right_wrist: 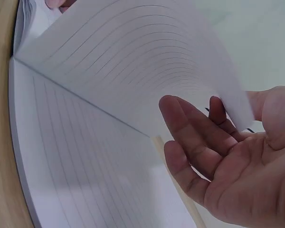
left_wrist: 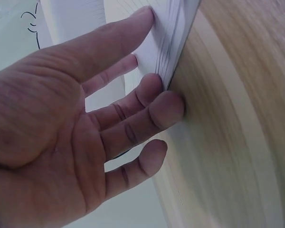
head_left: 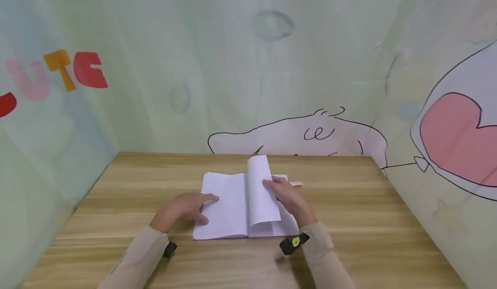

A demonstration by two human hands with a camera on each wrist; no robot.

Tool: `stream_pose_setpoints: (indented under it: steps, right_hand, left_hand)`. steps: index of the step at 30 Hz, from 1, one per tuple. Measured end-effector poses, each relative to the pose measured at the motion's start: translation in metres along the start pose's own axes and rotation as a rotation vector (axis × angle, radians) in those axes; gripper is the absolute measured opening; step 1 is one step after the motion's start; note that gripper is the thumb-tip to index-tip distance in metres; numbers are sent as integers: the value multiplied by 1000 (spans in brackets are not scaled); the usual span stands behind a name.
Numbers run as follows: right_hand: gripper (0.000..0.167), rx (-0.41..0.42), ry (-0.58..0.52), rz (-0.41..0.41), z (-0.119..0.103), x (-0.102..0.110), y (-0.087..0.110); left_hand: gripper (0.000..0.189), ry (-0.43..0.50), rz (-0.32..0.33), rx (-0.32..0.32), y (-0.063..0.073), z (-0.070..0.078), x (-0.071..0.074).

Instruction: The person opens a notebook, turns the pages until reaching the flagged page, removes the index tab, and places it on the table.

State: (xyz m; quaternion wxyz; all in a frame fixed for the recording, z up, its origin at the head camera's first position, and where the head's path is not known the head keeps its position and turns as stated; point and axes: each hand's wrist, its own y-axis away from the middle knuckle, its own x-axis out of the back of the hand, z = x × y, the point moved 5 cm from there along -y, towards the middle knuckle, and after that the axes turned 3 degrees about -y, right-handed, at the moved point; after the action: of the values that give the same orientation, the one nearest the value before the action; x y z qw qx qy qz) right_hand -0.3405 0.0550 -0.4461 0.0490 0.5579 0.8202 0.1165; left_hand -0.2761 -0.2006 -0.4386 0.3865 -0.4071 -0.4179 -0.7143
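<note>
An open notebook (head_left: 225,207) with white, lined pages lies on the wooden table. My left hand (head_left: 184,209) rests at its left side with relaxed fingers. The left wrist view shows the thumb on the page and other fingertips by the stacked page edges (left_wrist: 168,42). A single lifted page (head_left: 262,194) stands up and curls near the spine. My right hand (head_left: 289,196) pinches its outer edge between thumb and index finger; the other fingers are loosely bent behind the page (right_wrist: 147,52) in the right wrist view.
A small pink strip (head_left: 296,183) sticks out past the notebook's upper right edge. Printed fabric walls (head_left: 248,86) enclose the table (head_left: 217,263) at the back and both sides. Dark bands with camera mounts (head_left: 295,242) sit at the wrists.
</note>
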Motion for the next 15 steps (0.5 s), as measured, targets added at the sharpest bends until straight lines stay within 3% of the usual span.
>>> stream_pose_setpoints:
  steps: [5,15]
  right_hand:
    - [43,19,43,-45,-2,-19,-7]
    - [44,-3,157,-46,5,-52,-18]
  left_hand:
    - [65,14,-10,-1,-2,-3,0]
    - [53,52,3,-31,-3,-6,-4]
